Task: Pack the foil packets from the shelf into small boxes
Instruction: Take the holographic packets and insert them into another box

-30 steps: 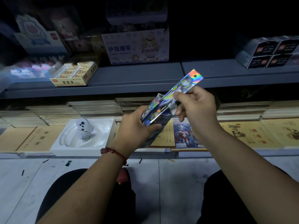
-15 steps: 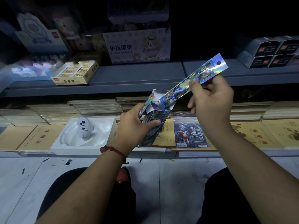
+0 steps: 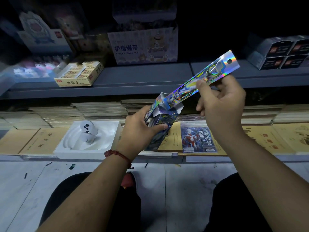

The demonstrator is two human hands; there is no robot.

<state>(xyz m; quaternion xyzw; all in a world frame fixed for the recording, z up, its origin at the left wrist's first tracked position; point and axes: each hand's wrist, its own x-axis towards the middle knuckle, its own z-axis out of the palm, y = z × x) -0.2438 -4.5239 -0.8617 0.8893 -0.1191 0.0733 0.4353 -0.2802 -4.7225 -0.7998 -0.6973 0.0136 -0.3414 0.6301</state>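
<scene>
My left hand (image 3: 140,128) grips a small printed box (image 3: 164,118) with its top flaps open, held above the lower shelf. My right hand (image 3: 220,104) pinches a long holographic foil packet (image 3: 210,74) between thumb and fingers. The packet slants up to the right, with a hang hole at its far end. Its lower end sits at the box's open mouth. On the lower shelf lies another printed packet (image 3: 197,138) showing a red and silver figure.
A white tray (image 3: 115,129) with a white controller (image 3: 87,129) lies left of the box, among rows of tan notebooks (image 3: 40,139). The upper shelf (image 3: 150,77) carries an eraser box, a finger-bandage carton (image 3: 143,46) and dark boxes (image 3: 284,54). My knees frame the tiled floor.
My right hand has risen up and to the right with the foil packet. More of the packet's length now shows outside the box. My left hand holds the box nearly still.
</scene>
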